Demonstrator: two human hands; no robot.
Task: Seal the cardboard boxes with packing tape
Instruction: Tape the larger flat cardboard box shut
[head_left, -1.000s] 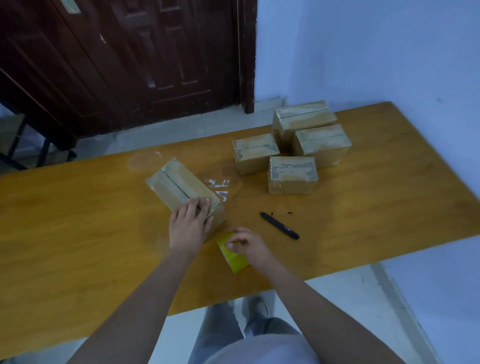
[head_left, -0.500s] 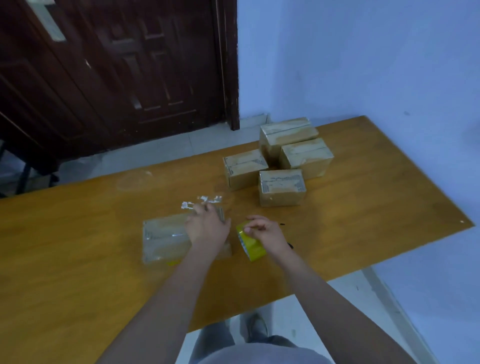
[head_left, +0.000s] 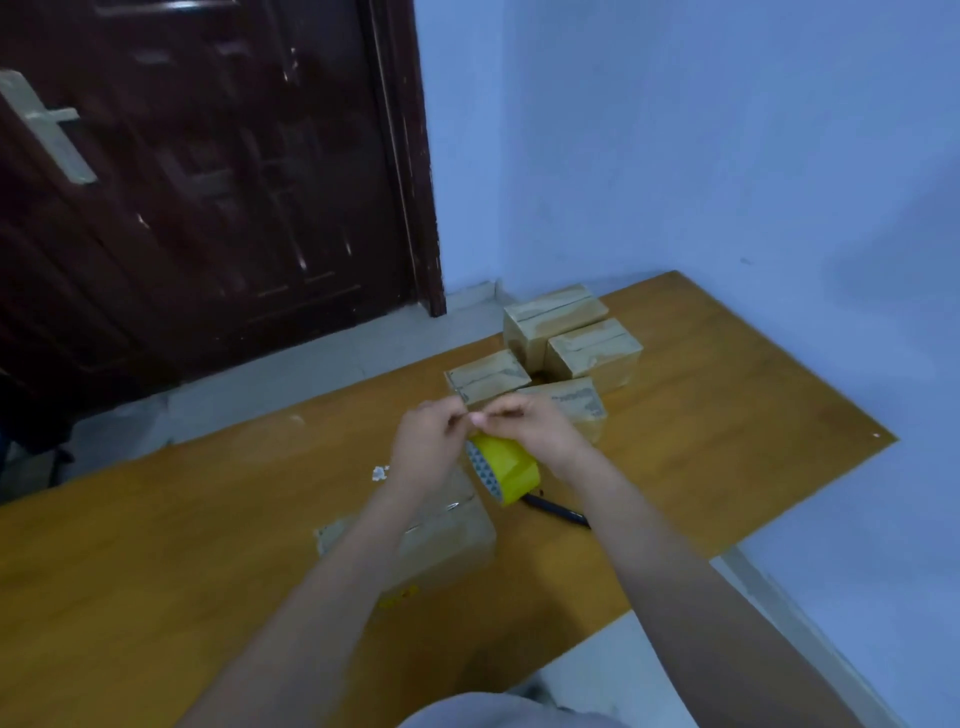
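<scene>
Both hands raised above bench (head_left: 156, 597), w/ fingertips meeting over the yellow tape roll (head_left: 506, 467). Left hand (head_left: 428, 449) w/ fingers curled, pinching at the top of the roll; can't tell if a tape end is caught, too blurred. Right hand (head_left: 540, 428) w/ fingers curled round the roll's upper side, holding it tilted, patterned core facing near-left. Roll off the bench surface, approx mid-bench, nearer the near edge than the far one. Unsealed-looking box (head_left: 447, 540) flat on bench right below the left forearm, close to near edge, partly hidden by the arm; small yellow mark at its near side. Black pen (head_left: 558, 512) lying on bench just beside the roll's lower edge, toward the right. Four more boxes (head_left: 571, 343) clustered near far edge, toward far right corner, touching or nearly touching each other; nearest one partly behind the right hand. Small white scrap (head_left: 380, 473) on bench left of left hand. Dark door (head_left: 208, 182) and pale blue wall (head_left: 701, 130) beyond far edge.
</scene>
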